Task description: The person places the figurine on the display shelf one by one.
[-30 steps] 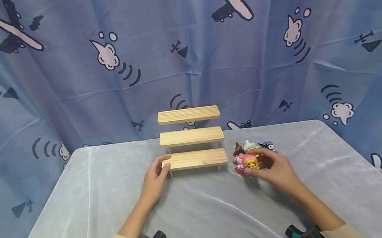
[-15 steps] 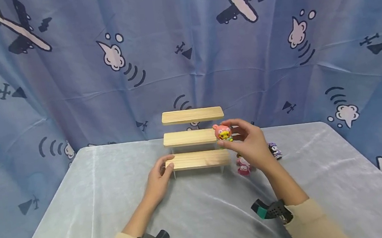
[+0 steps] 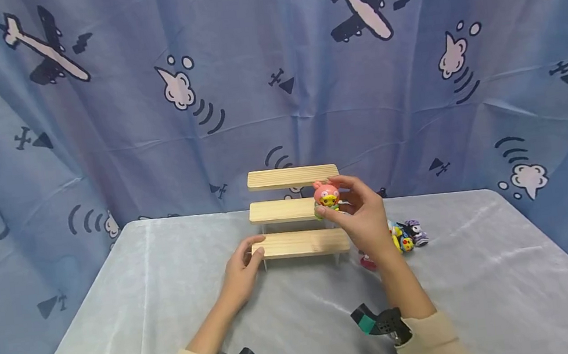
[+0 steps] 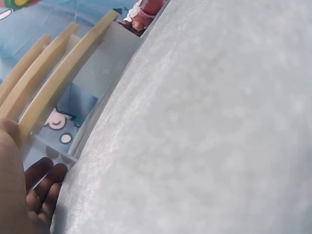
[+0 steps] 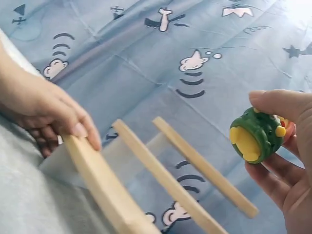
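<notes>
My right grip (image 3: 365, 221) pinches the figurine (image 3: 326, 195) — open air between it and the shelves (image 3: 279, 211). My left grip (image 3: 239, 272) pinches the bottom shelf's (image 3: 302, 243) left edge.

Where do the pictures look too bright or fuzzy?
Right wrist view: white glare washes out the top right corner of the blue curtain; left wrist view: the pale tablecloth looks soft and blurry; head view: the held toy is small, but its colours show clearly.

A curtained-off spot, room type unclear: an airplane-print curtain (image 3: 228, 60) hangs beyond the right hand (image 3: 364, 217), a cloth-covered table (image 3: 300, 321) below it.
</notes>
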The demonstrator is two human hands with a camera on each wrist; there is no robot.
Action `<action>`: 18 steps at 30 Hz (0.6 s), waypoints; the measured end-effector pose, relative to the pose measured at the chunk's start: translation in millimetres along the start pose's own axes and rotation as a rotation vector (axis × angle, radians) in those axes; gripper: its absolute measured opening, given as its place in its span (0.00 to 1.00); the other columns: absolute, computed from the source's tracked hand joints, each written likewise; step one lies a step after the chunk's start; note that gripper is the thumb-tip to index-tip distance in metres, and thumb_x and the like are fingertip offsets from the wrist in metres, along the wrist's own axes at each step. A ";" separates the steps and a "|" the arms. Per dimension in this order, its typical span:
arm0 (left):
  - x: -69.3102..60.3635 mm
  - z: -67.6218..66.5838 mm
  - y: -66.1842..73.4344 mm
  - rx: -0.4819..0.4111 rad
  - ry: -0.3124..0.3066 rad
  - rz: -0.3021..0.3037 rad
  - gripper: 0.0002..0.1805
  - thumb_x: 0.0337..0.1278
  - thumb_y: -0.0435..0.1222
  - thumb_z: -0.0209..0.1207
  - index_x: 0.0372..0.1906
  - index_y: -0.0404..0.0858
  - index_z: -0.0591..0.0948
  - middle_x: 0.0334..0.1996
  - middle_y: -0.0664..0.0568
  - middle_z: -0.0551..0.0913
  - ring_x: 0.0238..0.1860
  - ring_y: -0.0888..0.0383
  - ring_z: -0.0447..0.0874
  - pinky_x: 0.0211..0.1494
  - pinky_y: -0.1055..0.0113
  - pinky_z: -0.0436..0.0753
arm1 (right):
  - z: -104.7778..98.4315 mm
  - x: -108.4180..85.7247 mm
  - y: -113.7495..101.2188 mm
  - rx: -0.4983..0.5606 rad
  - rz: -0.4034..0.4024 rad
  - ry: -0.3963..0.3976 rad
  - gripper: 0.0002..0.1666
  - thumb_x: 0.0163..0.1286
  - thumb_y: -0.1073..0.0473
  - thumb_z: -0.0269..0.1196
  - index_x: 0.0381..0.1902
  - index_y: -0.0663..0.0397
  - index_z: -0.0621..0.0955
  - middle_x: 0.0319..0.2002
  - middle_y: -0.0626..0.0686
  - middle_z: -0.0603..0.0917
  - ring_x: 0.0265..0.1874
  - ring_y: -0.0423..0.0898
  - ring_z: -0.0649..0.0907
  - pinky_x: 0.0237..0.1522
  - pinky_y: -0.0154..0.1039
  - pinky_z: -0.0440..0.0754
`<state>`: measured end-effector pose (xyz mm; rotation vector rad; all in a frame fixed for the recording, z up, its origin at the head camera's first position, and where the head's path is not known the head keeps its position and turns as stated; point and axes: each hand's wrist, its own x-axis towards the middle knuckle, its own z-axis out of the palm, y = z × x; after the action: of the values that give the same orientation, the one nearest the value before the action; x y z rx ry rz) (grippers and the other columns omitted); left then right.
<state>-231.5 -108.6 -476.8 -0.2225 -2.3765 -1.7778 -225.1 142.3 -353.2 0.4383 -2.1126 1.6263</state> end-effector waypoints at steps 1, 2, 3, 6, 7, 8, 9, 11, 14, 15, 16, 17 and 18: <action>-0.6 -1.1 -0.2 0.001 0.001 0.003 0.16 0.74 0.43 0.56 0.61 0.48 0.80 0.58 0.48 0.84 0.43 0.59 0.83 0.46 0.70 0.78 | 3.2 -0.6 1.8 0.008 0.005 -0.010 0.33 0.56 0.67 0.76 0.60 0.57 0.79 0.55 0.58 0.83 0.46 0.39 0.84 0.46 0.26 0.83; -1.0 -2.2 -0.4 0.001 0.004 0.004 0.16 0.74 0.43 0.56 0.60 0.48 0.80 0.57 0.48 0.84 0.43 0.59 0.83 0.45 0.70 0.78 | 6.9 -1.4 3.0 0.001 0.004 -0.026 0.34 0.55 0.66 0.77 0.60 0.56 0.79 0.55 0.57 0.82 0.47 0.41 0.84 0.46 0.26 0.84; -1.3 -3.3 -0.4 0.004 0.004 0.005 0.16 0.74 0.44 0.56 0.60 0.48 0.80 0.56 0.48 0.84 0.42 0.59 0.82 0.44 0.70 0.78 | 11.1 -2.0 4.2 -0.011 -0.002 -0.044 0.34 0.55 0.66 0.77 0.60 0.56 0.79 0.55 0.57 0.83 0.47 0.43 0.85 0.46 0.27 0.84; -1.1 -5.4 -0.9 0.010 0.003 0.005 0.16 0.74 0.45 0.56 0.60 0.48 0.80 0.53 0.47 0.85 0.40 0.58 0.82 0.42 0.70 0.77 | 24.1 -4.4 10.0 -0.061 -0.032 -0.094 0.34 0.53 0.64 0.78 0.59 0.57 0.80 0.54 0.58 0.84 0.48 0.50 0.86 0.47 0.31 0.85; -0.8 -5.5 -0.9 0.010 0.003 0.005 0.16 0.74 0.44 0.56 0.61 0.48 0.80 0.52 0.47 0.85 0.40 0.58 0.82 0.42 0.70 0.77 | 28.2 -5.2 12.1 -0.077 -0.040 -0.109 0.34 0.53 0.64 0.79 0.59 0.57 0.81 0.54 0.58 0.84 0.48 0.52 0.86 0.47 0.32 0.85; -0.2 -5.2 -1.0 0.008 0.003 0.003 0.16 0.74 0.44 0.56 0.61 0.48 0.80 0.51 0.47 0.85 0.40 0.57 0.82 0.42 0.70 0.77 | 31.9 -6.0 14.2 -0.091 -0.048 -0.123 0.34 0.53 0.64 0.79 0.59 0.58 0.81 0.54 0.58 0.84 0.48 0.52 0.86 0.47 0.34 0.86; 0.1 -4.8 -0.8 0.007 0.003 0.002 0.16 0.74 0.44 0.56 0.61 0.47 0.80 0.51 0.47 0.85 0.40 0.57 0.82 0.42 0.70 0.77 | 35.1 -6.8 16.7 -0.105 -0.054 -0.134 0.34 0.53 0.64 0.79 0.59 0.57 0.81 0.53 0.57 0.85 0.48 0.53 0.87 0.47 0.35 0.86; 0.4 -3.3 0.1 0.006 0.006 -0.003 0.16 0.74 0.42 0.57 0.61 0.46 0.80 0.53 0.46 0.85 0.41 0.56 0.82 0.43 0.71 0.77 | 40.2 -8.8 21.3 -0.103 -0.053 -0.157 0.33 0.53 0.64 0.79 0.58 0.56 0.82 0.52 0.57 0.85 0.47 0.53 0.87 0.47 0.37 0.86; -0.9 -1.2 5.4 0.005 0.009 -0.017 0.16 0.74 0.39 0.56 0.61 0.42 0.79 0.55 0.44 0.84 0.42 0.55 0.83 0.44 0.71 0.77 | 44.5 -12.1 27.6 -0.070 -0.028 -0.187 0.33 0.54 0.63 0.79 0.59 0.52 0.82 0.52 0.55 0.85 0.47 0.51 0.88 0.47 0.37 0.87; -2.4 -1.2 9.8 0.005 0.006 -0.019 0.16 0.74 0.38 0.56 0.61 0.41 0.79 0.55 0.44 0.84 0.42 0.55 0.82 0.44 0.71 0.77 | 45.5 -13.2 29.7 -0.056 -0.018 -0.194 0.33 0.54 0.63 0.79 0.58 0.52 0.83 0.51 0.56 0.84 0.47 0.51 0.88 0.47 0.37 0.87; -3.9 -1.4 14.0 0.006 0.003 -0.021 0.16 0.74 0.38 0.55 0.61 0.40 0.79 0.55 0.43 0.84 0.42 0.56 0.82 0.44 0.71 0.77 | 46.3 -14.3 31.8 -0.039 -0.008 -0.199 0.32 0.54 0.62 0.79 0.58 0.52 0.83 0.50 0.56 0.84 0.47 0.51 0.88 0.47 0.37 0.87; -5.5 -1.7 18.6 0.002 0.001 -0.024 0.16 0.74 0.37 0.55 0.61 0.39 0.79 0.56 0.43 0.84 0.42 0.56 0.82 0.44 0.71 0.76 | 47.1 -15.2 33.9 -0.028 0.001 -0.202 0.31 0.54 0.62 0.79 0.57 0.51 0.83 0.50 0.55 0.84 0.47 0.51 0.88 0.47 0.37 0.87; -7.2 -2.1 23.0 0.003 -0.003 -0.026 0.16 0.74 0.36 0.55 0.61 0.39 0.79 0.56 0.43 0.84 0.42 0.56 0.82 0.45 0.71 0.76 | 47.9 -16.1 36.1 -0.020 0.007 -0.205 0.30 0.54 0.62 0.79 0.56 0.51 0.84 0.50 0.55 0.84 0.47 0.51 0.88 0.47 0.38 0.87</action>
<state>-219.3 -104.3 -456.3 -0.1949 -2.3940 -1.7863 -236.4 105.1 -401.7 0.6159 -2.2780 1.6232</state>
